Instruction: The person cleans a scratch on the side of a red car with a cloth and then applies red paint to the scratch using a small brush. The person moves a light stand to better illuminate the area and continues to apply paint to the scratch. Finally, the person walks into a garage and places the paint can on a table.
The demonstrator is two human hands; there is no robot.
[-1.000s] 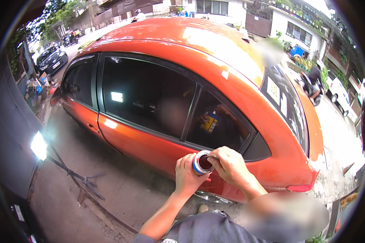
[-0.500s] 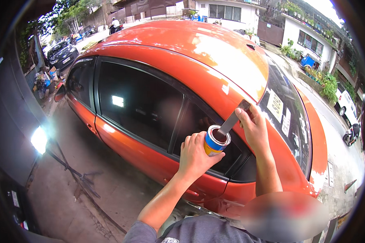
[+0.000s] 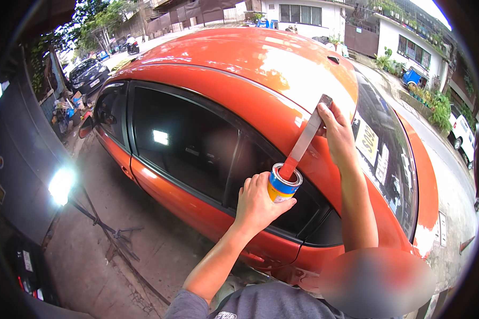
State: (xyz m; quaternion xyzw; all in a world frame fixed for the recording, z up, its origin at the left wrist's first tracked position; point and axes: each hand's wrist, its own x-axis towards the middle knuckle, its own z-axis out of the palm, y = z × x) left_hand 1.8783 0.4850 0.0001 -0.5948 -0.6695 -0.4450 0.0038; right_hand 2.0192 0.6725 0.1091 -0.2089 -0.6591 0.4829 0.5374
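My left hand grips a small blue and yellow can with an open silver rim, held in front of the red-orange car's side windows. My right hand pinches the top end of a long flat metal strip, tilted up and to the right. The strip's lower end is coated red and sits at the can's mouth, partly inside it. The car fills most of the view, with paper signs on its rear window behind my right hand.
A lit lamp on a stand is at the left, beside a dark panel. A dark parked car, a piled heap of clutter and a motorbike rider are at upper left. A white vehicle stands at the right.
My right hand has risen from the can's mouth, drawing the metal strip upward, so its red-coated end now shows. My left hand has lifted the can higher than a second ago.
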